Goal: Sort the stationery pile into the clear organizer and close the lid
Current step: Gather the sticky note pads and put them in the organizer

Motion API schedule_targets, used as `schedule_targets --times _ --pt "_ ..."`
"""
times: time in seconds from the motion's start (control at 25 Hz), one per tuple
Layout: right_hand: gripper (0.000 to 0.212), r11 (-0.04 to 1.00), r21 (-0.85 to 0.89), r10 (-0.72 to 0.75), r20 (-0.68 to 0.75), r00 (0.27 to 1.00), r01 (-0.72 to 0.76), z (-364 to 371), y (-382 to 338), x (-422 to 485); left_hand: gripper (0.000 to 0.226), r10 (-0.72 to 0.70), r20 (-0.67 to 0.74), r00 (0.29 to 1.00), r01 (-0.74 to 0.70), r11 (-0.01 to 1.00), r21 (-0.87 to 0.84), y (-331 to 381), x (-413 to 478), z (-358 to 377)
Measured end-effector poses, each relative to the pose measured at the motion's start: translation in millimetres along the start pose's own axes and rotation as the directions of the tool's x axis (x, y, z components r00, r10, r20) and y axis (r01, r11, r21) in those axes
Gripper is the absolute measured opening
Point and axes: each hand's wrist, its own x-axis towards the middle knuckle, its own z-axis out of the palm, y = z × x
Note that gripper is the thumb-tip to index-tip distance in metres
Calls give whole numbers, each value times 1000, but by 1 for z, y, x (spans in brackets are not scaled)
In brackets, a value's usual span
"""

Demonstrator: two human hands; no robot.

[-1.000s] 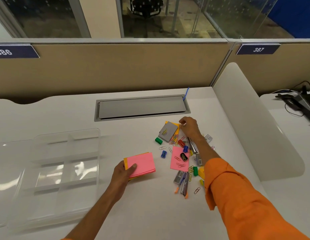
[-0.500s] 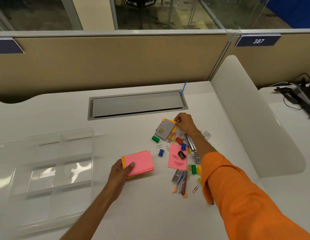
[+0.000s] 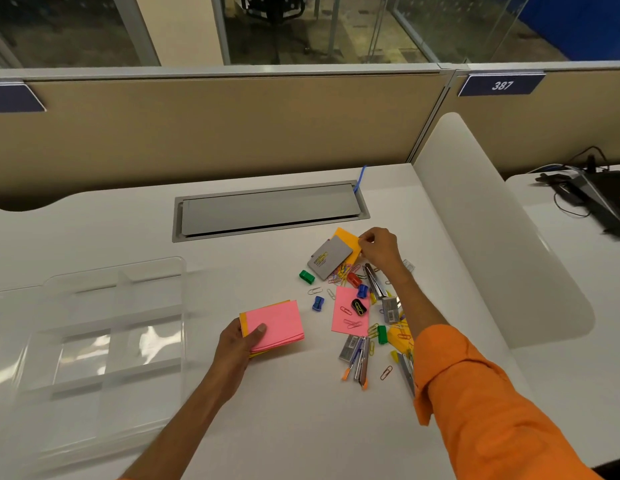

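Head view, note-gathering step. Gripped pink pad [image 3: 277,323] in left hand [image 3: 237,351], lower centre; pinched orange note [image 3: 346,237] with right hand [image 3: 379,249], upper end of pile [image 3: 364,306], centre right. Seen empty at lower left: organizer [image 3: 182,323]. Likely needed next: sliding note from under grey card [image 3: 331,256].

White desk [image 3: 94,244], tan partition [image 3: 215,133] behind, glass wall [image 3: 336,26] above.

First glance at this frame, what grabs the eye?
The orange-sleeved right hand pinches an orange paper note at the far edge of the colourful stationery pile, right of centre. The left hand grips a pink sticky-note stack mid-desk, and the clear plastic organizer lies open at the left.
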Motion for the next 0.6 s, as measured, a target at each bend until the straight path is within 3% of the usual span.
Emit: schedule_targets --times 0.24,0.4,0.52,0.6 --pt "14 992 90 -76 -115 991 86 -16 -3 -22 27 -3 -8 1000 3 1000 -6 1 -4 3" --pt "13 987 111 -79 -264 961 112 -26 -2 -40 24 0 -18 1000 0 1000 -8 2 -6 2" --pt "12 964 261 47 -320 946 40 -40 -6 -54 25 -6 -19 1000 5 999 -36 5 -8 2" --pt "14 881 467 204 -235 950 -73 -48 -11 -70 26 -19 -20 1000 17 997 -72 8 -10 4"
